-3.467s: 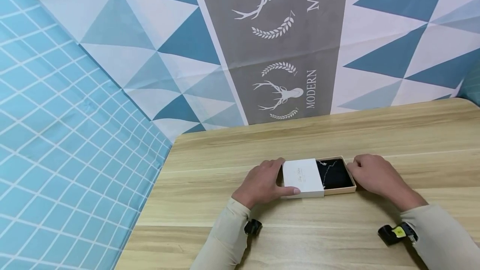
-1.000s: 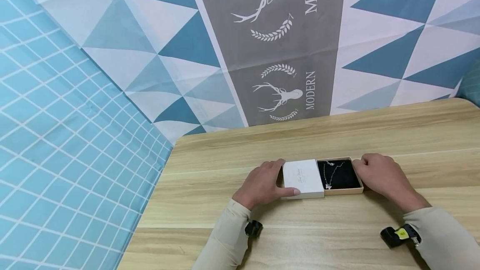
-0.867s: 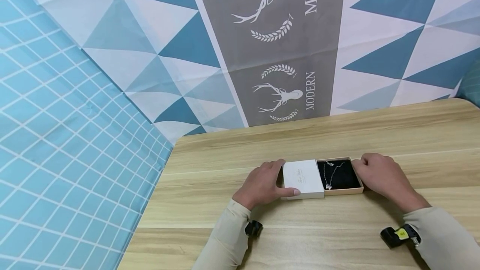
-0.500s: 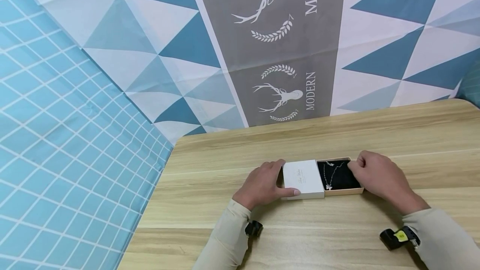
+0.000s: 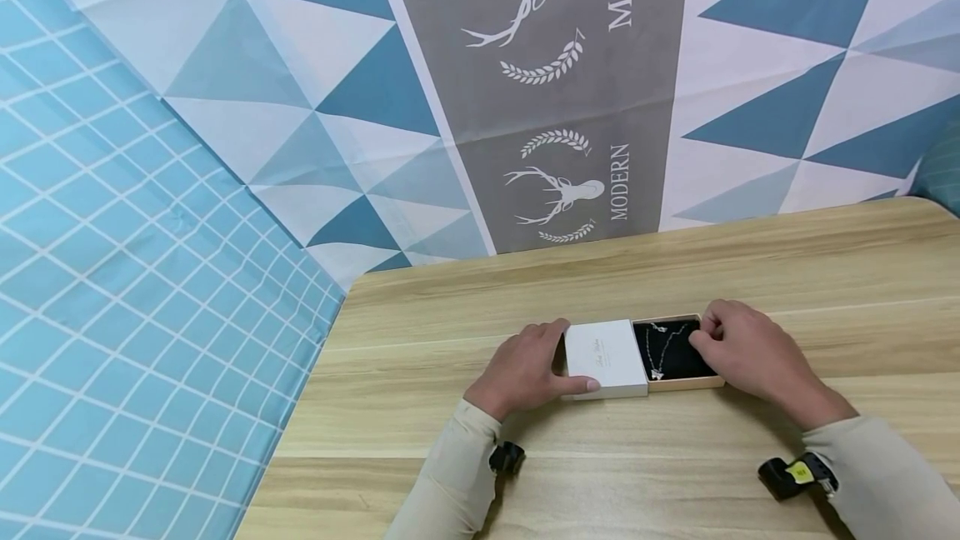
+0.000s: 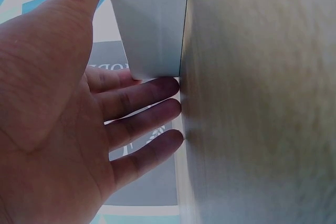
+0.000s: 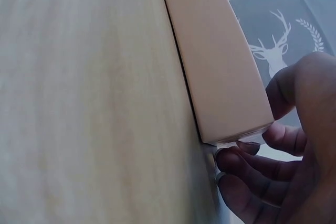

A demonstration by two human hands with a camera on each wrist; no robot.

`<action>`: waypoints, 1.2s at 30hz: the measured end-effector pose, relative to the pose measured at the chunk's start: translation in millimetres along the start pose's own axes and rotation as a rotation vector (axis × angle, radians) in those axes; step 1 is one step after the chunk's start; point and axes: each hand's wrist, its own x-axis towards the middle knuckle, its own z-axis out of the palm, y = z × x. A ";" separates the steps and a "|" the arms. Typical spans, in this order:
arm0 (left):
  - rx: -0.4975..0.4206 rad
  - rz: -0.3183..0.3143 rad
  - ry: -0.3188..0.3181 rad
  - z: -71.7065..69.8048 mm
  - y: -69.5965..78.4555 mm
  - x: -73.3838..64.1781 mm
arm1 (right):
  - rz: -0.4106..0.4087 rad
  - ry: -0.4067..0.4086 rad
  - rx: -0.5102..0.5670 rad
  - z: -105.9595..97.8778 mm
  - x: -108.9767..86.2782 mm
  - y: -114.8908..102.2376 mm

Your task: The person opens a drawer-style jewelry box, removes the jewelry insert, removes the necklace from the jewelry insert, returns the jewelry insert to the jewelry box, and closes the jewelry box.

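A white box sleeve (image 5: pixel 606 354) with small printed lettering lies flat on the table. My left hand (image 5: pixel 521 363) grips its left end, thumb along the near edge and index finger at the far corner. In the left wrist view the other fingers lie against the end of the sleeve (image 6: pixel 152 30). From its right side projects a tan-edged tray (image 5: pixel 686 384) with a black pad (image 5: pixel 686 357). A thin silver necklace (image 5: pixel 657 352) with a small pendant rests on the pad. My right hand (image 5: pixel 753 350) curls its fingers round the tray's right end, thumb over the pad.
The wood-grain table (image 5: pixel 637 465) reaches back to a wall cloth printed with triangles and deer (image 5: pixel 562 182). At the left hangs a blue checked cloth (image 5: pixel 150 290). Each sleeved forearm wears a black wrist camera (image 5: pixel 795 473).
The tray has slid right out of the sleeve, baring more of the necklace. In the last second my right hand has shifted slightly left, its thumb over the pad. My left hand stays put.
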 end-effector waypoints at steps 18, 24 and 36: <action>-0.006 0.013 0.006 0.0 -0.6 0.4 | -0.048 -0.002 -0.060 1.5 -0.2 -3.0; -0.003 0.012 0.001 0.2 -1.0 0.3 | -0.042 -0.020 -0.097 2.3 -1.0 -4.9; -0.002 0.000 -0.005 1.3 -1.3 0.9 | -0.017 -0.064 -0.163 2.5 -3.3 -14.4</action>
